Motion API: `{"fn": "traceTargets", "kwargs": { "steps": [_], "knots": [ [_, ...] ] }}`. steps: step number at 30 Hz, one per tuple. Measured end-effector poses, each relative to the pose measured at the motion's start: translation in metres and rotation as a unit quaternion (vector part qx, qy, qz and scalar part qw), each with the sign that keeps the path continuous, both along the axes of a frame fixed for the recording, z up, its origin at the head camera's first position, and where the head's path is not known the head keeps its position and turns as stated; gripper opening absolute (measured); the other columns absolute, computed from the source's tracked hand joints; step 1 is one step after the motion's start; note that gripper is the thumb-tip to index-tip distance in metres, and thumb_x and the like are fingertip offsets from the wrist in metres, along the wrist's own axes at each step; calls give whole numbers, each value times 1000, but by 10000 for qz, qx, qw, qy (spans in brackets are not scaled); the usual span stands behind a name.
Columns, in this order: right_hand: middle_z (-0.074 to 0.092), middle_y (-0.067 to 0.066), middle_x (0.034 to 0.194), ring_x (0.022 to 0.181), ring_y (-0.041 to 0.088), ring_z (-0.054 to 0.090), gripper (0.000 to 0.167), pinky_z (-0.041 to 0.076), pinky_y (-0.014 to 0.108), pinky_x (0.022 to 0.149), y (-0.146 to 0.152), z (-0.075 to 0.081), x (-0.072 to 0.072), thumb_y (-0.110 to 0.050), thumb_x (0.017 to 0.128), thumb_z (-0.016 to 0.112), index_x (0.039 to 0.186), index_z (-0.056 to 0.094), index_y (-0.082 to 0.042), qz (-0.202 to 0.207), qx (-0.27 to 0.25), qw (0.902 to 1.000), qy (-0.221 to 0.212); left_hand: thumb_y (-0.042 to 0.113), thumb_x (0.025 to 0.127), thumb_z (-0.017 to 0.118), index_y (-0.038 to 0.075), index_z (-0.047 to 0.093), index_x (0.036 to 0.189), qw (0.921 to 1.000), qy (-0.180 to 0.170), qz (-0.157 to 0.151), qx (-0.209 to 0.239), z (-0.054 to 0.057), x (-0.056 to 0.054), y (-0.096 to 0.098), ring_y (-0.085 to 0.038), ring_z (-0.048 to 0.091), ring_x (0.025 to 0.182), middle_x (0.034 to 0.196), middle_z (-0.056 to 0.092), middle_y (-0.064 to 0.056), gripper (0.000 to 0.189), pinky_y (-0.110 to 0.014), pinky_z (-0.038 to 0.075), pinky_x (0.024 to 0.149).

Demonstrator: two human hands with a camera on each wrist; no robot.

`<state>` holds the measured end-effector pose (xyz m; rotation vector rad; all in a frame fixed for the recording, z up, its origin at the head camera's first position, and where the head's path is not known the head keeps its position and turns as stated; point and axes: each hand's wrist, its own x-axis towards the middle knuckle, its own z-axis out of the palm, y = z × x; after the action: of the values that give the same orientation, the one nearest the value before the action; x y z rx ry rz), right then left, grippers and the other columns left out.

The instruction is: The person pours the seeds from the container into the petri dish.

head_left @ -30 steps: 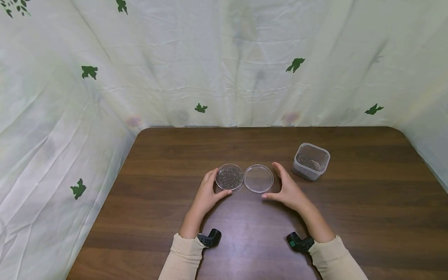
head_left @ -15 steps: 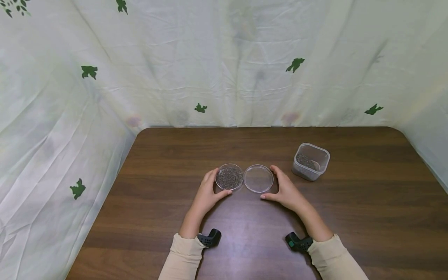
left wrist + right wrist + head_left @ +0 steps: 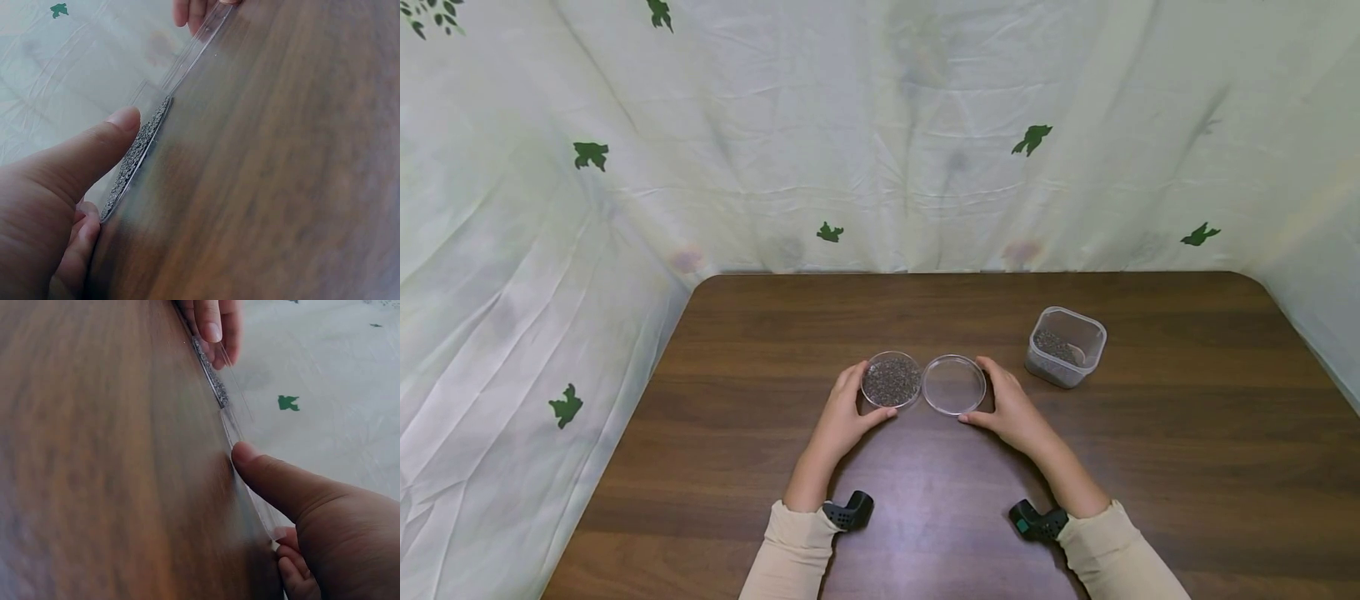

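Note:
A round clear petri dish filled with dark grey grains sits on the table in the head view. My left hand holds it from the left, thumb at the near rim and fingers round the far side. Right beside it lies an empty clear petri dish lid, its edge touching or almost touching the dish. My right hand pinches this lid from the right between thumb and fingers. In the left wrist view the grains form a thin layer. The right wrist view shows my thumb against the lid's side.
Behind my right hand stands a clear square plastic tub with some of the same grains inside. The brown wooden table ends at a pale curtain with green leaf-like patches.
My right hand has moved slightly left and closed in on the lid, which has shifted a touch nearer to me. The left hand and the dish have stayed still.

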<state>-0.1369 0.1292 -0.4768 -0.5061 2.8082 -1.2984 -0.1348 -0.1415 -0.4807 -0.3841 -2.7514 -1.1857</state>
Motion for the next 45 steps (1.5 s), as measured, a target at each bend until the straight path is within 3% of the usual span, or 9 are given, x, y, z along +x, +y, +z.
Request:
{"fn": "traceTargets", "kwargs": {
  "steps": [12, 24, 33, 45],
  "knots": [
    [39, 21, 132, 120, 32, 38, 88, 30, 45, 98, 1, 3, 0, -26, 66, 80, 134, 31, 2, -44, -446, 9990, -10, 30, 69, 78, -5, 35, 133, 9999, -62, 6, -95, 4, 2, 1, -33, 38, 119, 129, 39, -23, 85, -43, 31, 98],
    [42, 17, 131, 117, 32, 42, 89, 33, 44, 96, 0, 7, 0, -25, 63, 82, 133, 34, 0, -58, -755, 9965, 368, 30, 69, 78, -5, 36, 133, 9999, -79, 17, -80, 4, 1, 1, -33, 38, 119, 129, 39, -22, 84, -42, 31, 99],
    [43, 15, 131, 120, 28, 40, 87, 32, 42, 97, -4, 8, -2, -20, 63, 82, 133, 34, -2, 21, -956, 9934, 631, 29, 68, 78, -6, 37, 132, 10000, -3, 6, -81, 5, 3, 1, -32, 39, 118, 128, 40, -22, 84, -42, 31, 99],
    [43, 11, 132, 123, 25, 37, 87, 30, 42, 99, -11, 13, -3, -22, 63, 82, 134, 35, -4, -27, -1213, 9907, 616, 29, 68, 78, -6, 37, 132, 10000, -10, 10, -78, 3, 2, 0, -32, 39, 118, 128, 41, -22, 84, -42, 31, 98]
  ]
}}
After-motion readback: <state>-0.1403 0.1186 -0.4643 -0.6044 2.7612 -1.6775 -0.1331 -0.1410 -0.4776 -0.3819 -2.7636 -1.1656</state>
